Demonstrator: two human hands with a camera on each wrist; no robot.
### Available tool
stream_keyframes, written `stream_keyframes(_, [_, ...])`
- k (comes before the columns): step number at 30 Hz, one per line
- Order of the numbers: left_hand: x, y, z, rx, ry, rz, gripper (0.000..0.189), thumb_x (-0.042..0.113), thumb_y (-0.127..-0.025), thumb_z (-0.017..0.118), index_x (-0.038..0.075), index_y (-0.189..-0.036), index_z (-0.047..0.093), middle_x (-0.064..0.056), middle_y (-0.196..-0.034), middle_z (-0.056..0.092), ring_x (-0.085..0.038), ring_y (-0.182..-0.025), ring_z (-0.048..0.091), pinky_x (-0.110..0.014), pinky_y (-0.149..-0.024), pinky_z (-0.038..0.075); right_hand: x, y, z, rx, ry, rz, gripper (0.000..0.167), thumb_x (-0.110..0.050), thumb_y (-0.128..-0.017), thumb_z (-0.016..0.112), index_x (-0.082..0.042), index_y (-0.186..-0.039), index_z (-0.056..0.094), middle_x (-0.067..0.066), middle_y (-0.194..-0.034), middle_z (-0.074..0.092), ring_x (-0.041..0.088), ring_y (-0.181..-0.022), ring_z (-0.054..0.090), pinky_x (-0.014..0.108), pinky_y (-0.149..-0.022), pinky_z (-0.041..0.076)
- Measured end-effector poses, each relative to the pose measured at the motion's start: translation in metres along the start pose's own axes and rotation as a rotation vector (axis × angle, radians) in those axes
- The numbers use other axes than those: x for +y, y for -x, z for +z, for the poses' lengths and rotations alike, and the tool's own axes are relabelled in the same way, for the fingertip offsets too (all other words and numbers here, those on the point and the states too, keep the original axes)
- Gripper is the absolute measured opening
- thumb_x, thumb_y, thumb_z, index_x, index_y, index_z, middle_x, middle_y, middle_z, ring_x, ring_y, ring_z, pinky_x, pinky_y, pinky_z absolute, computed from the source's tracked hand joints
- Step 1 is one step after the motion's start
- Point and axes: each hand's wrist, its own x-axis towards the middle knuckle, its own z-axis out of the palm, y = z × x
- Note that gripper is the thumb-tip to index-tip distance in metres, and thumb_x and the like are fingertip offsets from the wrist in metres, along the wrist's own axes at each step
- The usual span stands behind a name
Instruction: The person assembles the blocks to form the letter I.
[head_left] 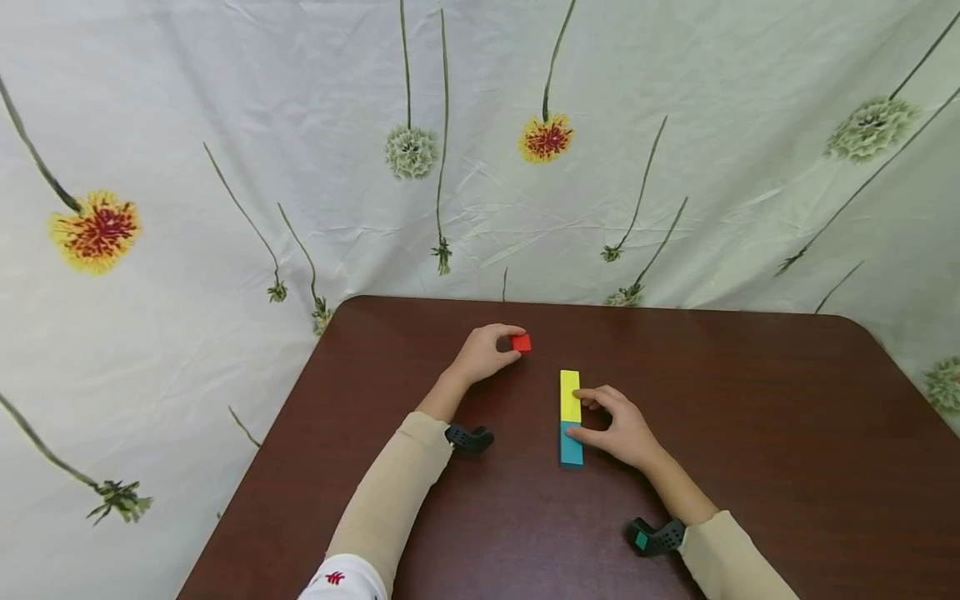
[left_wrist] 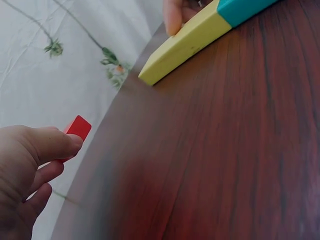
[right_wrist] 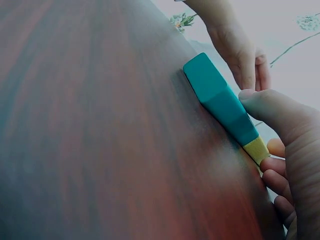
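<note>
My left hand (head_left: pixel 480 354) pinches a small red block (head_left: pixel 521 342) between thumb and fingers, at the far part of the table. In the left wrist view the red block (left_wrist: pixel 79 127) shows past the thumb tip. A yellow block (head_left: pixel 569 392) and a teal block (head_left: pixel 571 450) lie end to end in one straight row, the yellow one farther away. Alongside their right side is my right hand (head_left: pixel 622 425), its thumb touching the teal block and its fingertips on the yellow one. Most of the yellow block is hidden in the right wrist view.
The blocks lie on a dark brown table (head_left: pixel 750 433) with rounded far corners. Behind it hangs a pale cloth (head_left: pixel 337 100) with printed flowers. A dark band (head_left: pixel 469 439) is on the left wrist and another band (head_left: pixel 656 537) on the right.
</note>
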Motion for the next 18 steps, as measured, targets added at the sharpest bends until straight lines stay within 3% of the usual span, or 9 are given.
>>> stream_keyframes(11, [0.017, -0.016, 0.016, -0.08, -0.023, 0.019, 0.04, 0.013, -0.091, 0.069, 0.009, -0.131, 0.063, -0.008, -0.131, 0.06, -0.026, -0.123, 0.052, -0.041, -0.102, 0.042, -0.001, -0.001, -0.001, -0.006, -0.002, 0.006, 0.052, -0.025, -0.079, 0.083, -0.008, -0.124, 0.065, -0.001, -0.103, 0.058, 0.02, -0.096, 0.053, 0.042, -0.084, 0.046])
stream_keyframes(18, [0.022, -0.022, 0.028, -0.098, -0.027, 0.03, 0.039, 0.013, -0.092, 0.069, 0.009, -0.13, 0.063, -0.008, -0.13, 0.061, -0.025, -0.122, 0.052, -0.041, -0.103, 0.041, 0.001, -0.001, -0.001, -0.004, 0.006, 0.002, 0.052, -0.025, -0.078, 0.083, -0.007, -0.124, 0.065, -0.001, -0.103, 0.058, 0.02, -0.096, 0.053, 0.042, -0.083, 0.046])
